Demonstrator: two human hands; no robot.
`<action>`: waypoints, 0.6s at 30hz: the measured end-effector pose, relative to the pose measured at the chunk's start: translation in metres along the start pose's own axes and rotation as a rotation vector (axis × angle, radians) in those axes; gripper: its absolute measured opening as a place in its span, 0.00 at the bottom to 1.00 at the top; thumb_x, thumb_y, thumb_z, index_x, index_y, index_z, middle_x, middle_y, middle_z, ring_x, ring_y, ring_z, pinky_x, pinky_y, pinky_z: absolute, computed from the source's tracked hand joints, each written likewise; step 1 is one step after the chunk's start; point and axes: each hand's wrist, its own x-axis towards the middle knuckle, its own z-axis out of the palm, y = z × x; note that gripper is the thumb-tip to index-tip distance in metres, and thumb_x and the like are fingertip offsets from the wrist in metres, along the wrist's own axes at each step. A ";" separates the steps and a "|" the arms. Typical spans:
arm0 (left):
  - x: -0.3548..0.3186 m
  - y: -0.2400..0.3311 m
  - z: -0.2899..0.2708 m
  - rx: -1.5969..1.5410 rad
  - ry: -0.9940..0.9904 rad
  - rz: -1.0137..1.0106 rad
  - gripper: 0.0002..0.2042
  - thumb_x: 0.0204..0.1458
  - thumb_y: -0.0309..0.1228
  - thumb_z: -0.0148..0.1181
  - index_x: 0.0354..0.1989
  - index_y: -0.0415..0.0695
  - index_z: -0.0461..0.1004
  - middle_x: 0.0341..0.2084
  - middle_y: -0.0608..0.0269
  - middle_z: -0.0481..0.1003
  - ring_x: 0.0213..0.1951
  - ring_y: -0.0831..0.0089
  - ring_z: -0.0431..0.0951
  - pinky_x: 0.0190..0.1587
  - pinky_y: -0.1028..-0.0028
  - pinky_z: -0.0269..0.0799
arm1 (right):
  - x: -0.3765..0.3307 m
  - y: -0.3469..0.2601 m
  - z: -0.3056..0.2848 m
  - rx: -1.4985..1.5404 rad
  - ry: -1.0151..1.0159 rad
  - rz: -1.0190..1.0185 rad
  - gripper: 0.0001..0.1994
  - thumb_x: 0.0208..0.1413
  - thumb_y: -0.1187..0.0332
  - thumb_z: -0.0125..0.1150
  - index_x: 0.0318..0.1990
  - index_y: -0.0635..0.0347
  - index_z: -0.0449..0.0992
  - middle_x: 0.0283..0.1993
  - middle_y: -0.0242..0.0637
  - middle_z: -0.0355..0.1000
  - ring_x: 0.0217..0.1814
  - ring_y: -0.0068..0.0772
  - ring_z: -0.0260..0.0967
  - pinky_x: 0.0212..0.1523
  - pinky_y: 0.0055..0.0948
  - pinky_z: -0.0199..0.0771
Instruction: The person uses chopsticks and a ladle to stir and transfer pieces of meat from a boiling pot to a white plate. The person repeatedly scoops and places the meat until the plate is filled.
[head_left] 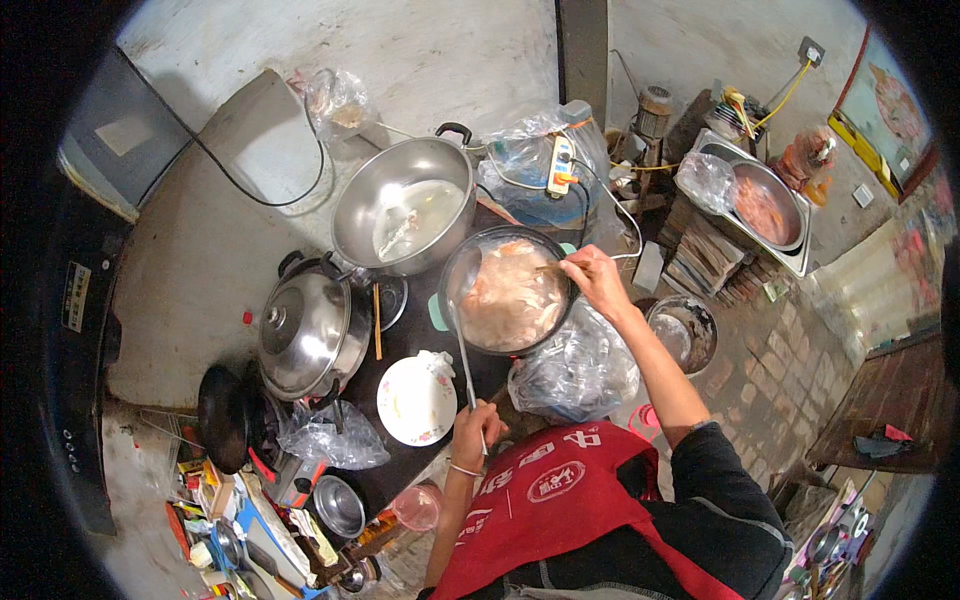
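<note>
A dark round pot [563,322] with light green handles stands at the middle of the dark table, filled with pale pinkish-white food [512,292]. My left hand [478,430] is closed round the long handle of a metal utensil [462,355] that slants up into the pot's left side; its head is hidden in the food. Over the pot's right rim, my right hand [597,278] pinches brown chopsticks [548,267] whose tips reach the food. Left of the utensil sits a white floral plate [415,405] with a crumpled whitish scrap at its edge.
Behind the pot is a large steel pot [350,215] with liquid; a lidded steel pot [310,330] stands left. Wooden chopsticks [377,322] lie between. A clear plastic bag [580,370] touches the pot's near right. A power strip [562,165] with cords lies behind. A metal basin [700,335] is at right.
</note>
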 end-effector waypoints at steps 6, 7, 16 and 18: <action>0.000 0.001 0.003 -0.011 0.028 0.009 0.17 0.54 0.35 0.45 0.12 0.47 0.60 0.05 0.69 0.58 0.11 0.79 0.58 0.30 0.74 0.67 | 0.006 0.002 0.016 -0.034 -0.066 -0.123 0.08 0.51 0.69 0.58 0.27 0.66 0.75 0.28 0.44 0.70 0.32 0.43 0.69 0.34 0.34 0.69; -0.001 0.004 0.005 -0.025 0.041 0.018 0.16 0.54 0.33 0.45 0.12 0.47 0.60 0.05 0.69 0.58 0.11 0.80 0.58 0.29 0.74 0.68 | 0.006 0.003 0.017 -0.006 -0.004 -0.075 0.08 0.51 0.69 0.58 0.27 0.67 0.75 0.28 0.45 0.71 0.32 0.43 0.69 0.33 0.33 0.69; -0.002 0.001 -0.001 -0.014 0.049 0.012 0.18 0.54 0.36 0.44 0.12 0.48 0.60 0.04 0.69 0.58 0.10 0.78 0.57 0.31 0.72 0.67 | 0.004 0.016 0.027 0.272 0.094 0.191 0.10 0.53 0.69 0.57 0.28 0.70 0.74 0.27 0.42 0.73 0.25 0.29 0.72 0.26 0.25 0.71; -0.002 0.002 0.000 -0.010 0.056 0.022 0.18 0.54 0.36 0.44 0.11 0.48 0.60 0.04 0.69 0.58 0.10 0.78 0.57 0.30 0.72 0.67 | 0.004 0.026 0.030 0.643 0.179 0.438 0.11 0.54 0.69 0.56 0.31 0.71 0.73 0.27 0.43 0.74 0.24 0.27 0.73 0.25 0.22 0.72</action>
